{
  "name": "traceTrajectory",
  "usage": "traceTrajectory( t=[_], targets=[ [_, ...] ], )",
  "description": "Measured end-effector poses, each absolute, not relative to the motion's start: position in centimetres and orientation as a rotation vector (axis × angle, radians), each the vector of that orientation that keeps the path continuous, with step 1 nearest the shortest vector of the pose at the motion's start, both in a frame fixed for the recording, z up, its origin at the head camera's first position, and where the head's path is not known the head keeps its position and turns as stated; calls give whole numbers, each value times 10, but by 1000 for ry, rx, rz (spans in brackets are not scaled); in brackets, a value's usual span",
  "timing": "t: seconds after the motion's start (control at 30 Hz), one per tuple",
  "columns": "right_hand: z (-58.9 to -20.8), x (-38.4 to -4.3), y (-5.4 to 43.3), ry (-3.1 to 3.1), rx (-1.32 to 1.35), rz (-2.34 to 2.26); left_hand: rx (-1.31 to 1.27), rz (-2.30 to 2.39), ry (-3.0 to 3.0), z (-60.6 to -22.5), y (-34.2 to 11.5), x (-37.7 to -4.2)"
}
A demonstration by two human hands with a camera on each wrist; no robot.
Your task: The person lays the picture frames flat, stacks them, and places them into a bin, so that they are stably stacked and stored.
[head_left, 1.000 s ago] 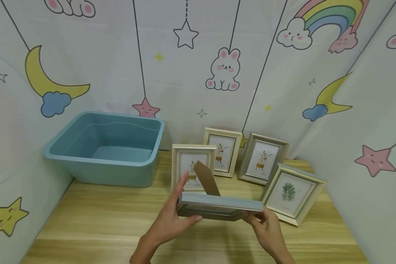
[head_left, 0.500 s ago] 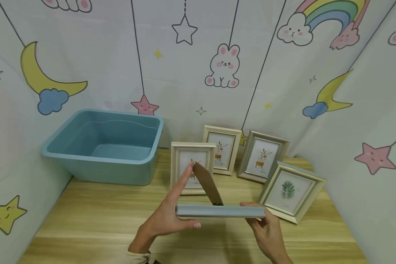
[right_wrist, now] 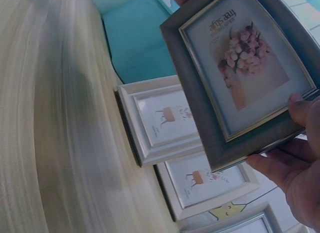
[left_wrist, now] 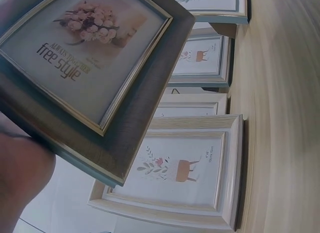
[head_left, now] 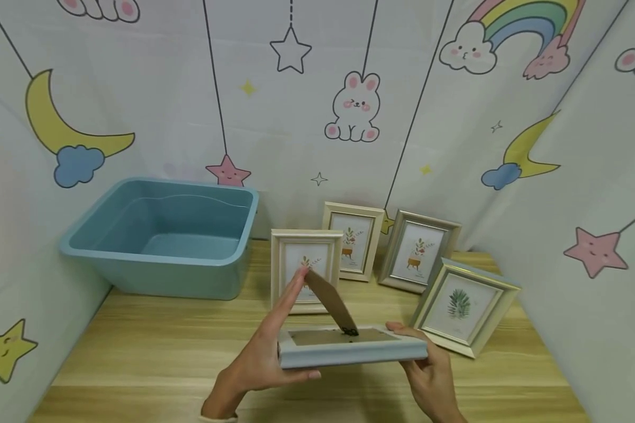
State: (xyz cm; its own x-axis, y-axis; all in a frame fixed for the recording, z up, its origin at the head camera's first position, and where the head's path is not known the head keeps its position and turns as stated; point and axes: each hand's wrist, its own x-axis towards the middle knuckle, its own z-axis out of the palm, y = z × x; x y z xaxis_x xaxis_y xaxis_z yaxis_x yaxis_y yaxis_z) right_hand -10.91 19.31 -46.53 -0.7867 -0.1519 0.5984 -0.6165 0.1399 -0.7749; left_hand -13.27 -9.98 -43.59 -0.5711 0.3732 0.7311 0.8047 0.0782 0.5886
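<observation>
Pinching the right end of the bouquet photo frame [head_left: 351, 354] with the right hand [head_left: 430, 376], over the middle of the wooden tabletop [head_left: 153, 341]. Supporting its left end with the spread left hand [head_left: 261, 352], touching the raised easel stand [head_left: 331, 301]. Held before three potted-plant photo frames [head_left: 277, 267] near the back edge, right of the blue basin [head_left: 174, 276] at the back left corner.

The right hand [right_wrist: 302, 178] grips a dark picture frame [right_wrist: 245, 83] by its edge, thumb against the front, over a print of pink flowers [right_wrist: 245, 58]. Two pale frames [right_wrist: 167, 115] stand on the wooden table [right_wrist: 50, 118], near a teal tub [right_wrist: 137, 43]; a yellow star [right_wrist: 227, 211] shows beside them.
</observation>
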Motion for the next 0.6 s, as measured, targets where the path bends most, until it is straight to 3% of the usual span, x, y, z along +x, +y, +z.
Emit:
traceTrajectory(
  t=[0.6],
  targets=[
    [-482,-117,183,-1810,786,1608,-1000,-1627,-1599,-455,-94,-124]
  ],
)
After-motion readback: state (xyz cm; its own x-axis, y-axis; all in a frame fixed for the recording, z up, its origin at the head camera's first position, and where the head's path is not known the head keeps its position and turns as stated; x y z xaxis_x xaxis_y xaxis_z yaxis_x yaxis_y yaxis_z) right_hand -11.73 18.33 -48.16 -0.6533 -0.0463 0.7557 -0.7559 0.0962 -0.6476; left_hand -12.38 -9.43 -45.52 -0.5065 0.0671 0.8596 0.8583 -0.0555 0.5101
